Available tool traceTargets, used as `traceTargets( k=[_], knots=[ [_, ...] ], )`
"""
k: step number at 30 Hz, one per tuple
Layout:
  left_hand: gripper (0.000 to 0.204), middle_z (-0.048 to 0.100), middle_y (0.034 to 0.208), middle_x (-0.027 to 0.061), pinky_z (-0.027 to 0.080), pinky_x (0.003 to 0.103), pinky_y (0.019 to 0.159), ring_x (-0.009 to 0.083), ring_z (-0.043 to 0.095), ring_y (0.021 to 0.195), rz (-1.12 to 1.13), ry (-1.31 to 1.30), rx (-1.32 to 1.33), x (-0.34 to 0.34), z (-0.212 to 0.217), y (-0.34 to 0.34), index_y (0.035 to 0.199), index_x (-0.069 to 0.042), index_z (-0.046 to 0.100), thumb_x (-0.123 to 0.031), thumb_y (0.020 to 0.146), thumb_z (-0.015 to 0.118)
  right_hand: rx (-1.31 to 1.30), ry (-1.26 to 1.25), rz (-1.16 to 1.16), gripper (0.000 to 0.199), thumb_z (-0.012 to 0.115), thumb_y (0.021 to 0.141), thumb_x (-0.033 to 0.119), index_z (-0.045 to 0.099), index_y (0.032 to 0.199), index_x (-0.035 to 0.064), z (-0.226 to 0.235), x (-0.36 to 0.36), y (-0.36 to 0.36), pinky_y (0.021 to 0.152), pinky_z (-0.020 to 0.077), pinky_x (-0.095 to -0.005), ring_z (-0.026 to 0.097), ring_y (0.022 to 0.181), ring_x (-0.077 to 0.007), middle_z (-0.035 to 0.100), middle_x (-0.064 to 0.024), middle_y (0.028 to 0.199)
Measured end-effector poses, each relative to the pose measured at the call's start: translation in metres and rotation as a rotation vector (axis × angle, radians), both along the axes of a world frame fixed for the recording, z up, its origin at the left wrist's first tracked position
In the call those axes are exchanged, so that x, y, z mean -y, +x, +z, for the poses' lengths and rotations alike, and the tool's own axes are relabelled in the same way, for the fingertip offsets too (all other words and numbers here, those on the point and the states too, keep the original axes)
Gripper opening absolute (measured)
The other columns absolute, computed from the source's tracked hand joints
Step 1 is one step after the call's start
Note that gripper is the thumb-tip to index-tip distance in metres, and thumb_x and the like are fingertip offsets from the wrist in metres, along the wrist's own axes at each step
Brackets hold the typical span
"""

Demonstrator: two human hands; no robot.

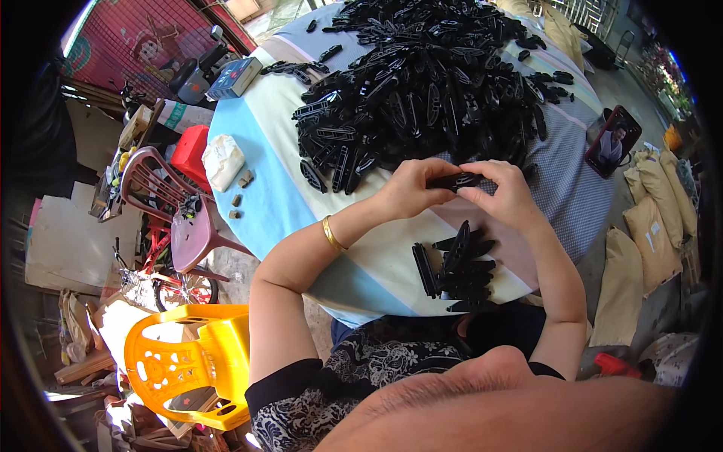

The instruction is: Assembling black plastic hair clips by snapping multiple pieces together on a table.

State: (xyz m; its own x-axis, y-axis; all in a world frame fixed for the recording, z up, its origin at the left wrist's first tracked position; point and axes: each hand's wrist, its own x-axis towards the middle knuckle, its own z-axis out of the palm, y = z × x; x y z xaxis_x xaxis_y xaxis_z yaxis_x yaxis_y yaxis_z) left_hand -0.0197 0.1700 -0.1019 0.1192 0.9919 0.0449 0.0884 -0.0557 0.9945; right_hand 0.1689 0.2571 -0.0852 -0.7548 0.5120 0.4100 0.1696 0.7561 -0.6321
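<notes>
My left hand (416, 188) and my right hand (503, 194) meet over the near part of the cloth-covered table. Between them is a long, narrow black plastic piece (455, 181), its ends pinched by the fingers and thumbs of both hands. Part of the piece is hidden behind the fingers, so its exact kind does not show. A large heap of similar black plastic pieces (422, 98) spreads beyond my hands. Closer to my body, a smaller pile of black pieces (461, 264) lies near the table's front edge. A gold bangle (333, 233) circles my left wrist.
On the table's left side sit a white crumpled packet (223, 162), several small brown blocks (236, 200) and a blue box (234, 77). A phone (614, 141) leans at the right edge. Chairs, one yellow (188, 361), stand left; brown sacks (651, 237) stand right.
</notes>
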Motion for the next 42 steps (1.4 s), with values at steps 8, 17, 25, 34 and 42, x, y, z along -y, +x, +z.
traceTargets(
  k=[8,17,25,34,42],
  knots=[
    [0.035,0.065,0.098,0.0139,0.050,0.030,0.077,0.0204,0.064,0.087,0.092,0.151,-0.274,0.003,-0.001,0.007,0.108,0.000,0.061,-0.003,0.074,0.067,0.055,-0.060,0.001,0.030,0.074,0.071,0.018,0.067,0.095,0.0017,0.004,-0.004,0.004,0.071,0.0492,-0.0301,0.064,0.080,-0.0214,0.067,-0.0124,0.086],
    [0.028,0.058,0.101,0.0123,0.042,0.037,0.088,0.0292,0.051,0.099,-0.551,0.205,-0.605,-0.006,0.022,0.018,0.101,-0.001,0.063,-0.025,0.086,0.061,0.068,0.244,-0.581,0.029,0.054,0.086,0.009,0.059,0.115,0.0069,-0.049,-0.129,0.046,0.079,0.0481,-0.0343,0.059,0.091,-0.0271,0.063,-0.0099,0.107],
    [0.035,0.055,0.111,0.0055,0.038,0.029,0.086,0.0209,0.044,0.106,0.099,0.998,-1.519,-0.075,0.018,0.037,0.108,-0.007,0.059,-0.012,0.073,0.055,0.388,0.232,-0.737,0.026,0.057,0.080,0.006,0.063,0.105,0.0067,-0.031,-0.111,0.040,0.085,0.0472,-0.0395,0.056,0.098,-0.0319,0.060,-0.0083,0.110],
    [0.027,0.063,0.077,0.0069,0.048,0.025,0.059,0.0135,0.058,0.065,0.288,0.304,-0.147,-0.039,0.012,0.031,0.103,0.002,0.057,-0.010,0.082,0.067,0.093,0.169,-0.734,0.026,0.057,0.076,0.004,0.064,0.101,0.0032,-0.030,-0.113,0.045,0.079,0.0498,-0.0362,0.063,0.087,-0.0299,0.064,-0.0155,0.099],
    [0.031,0.062,0.090,0.0074,0.053,0.024,0.070,0.0140,0.063,0.077,0.152,-0.017,0.473,-0.024,-0.013,0.011,0.112,0.003,0.053,-0.004,0.084,0.063,-0.323,-0.064,-0.052,0.019,0.062,0.076,-0.005,0.067,0.093,0.0002,0.006,-0.019,0.005,0.067,0.0497,-0.0220,0.063,0.078,-0.0130,0.067,-0.0094,0.096]
  ],
)
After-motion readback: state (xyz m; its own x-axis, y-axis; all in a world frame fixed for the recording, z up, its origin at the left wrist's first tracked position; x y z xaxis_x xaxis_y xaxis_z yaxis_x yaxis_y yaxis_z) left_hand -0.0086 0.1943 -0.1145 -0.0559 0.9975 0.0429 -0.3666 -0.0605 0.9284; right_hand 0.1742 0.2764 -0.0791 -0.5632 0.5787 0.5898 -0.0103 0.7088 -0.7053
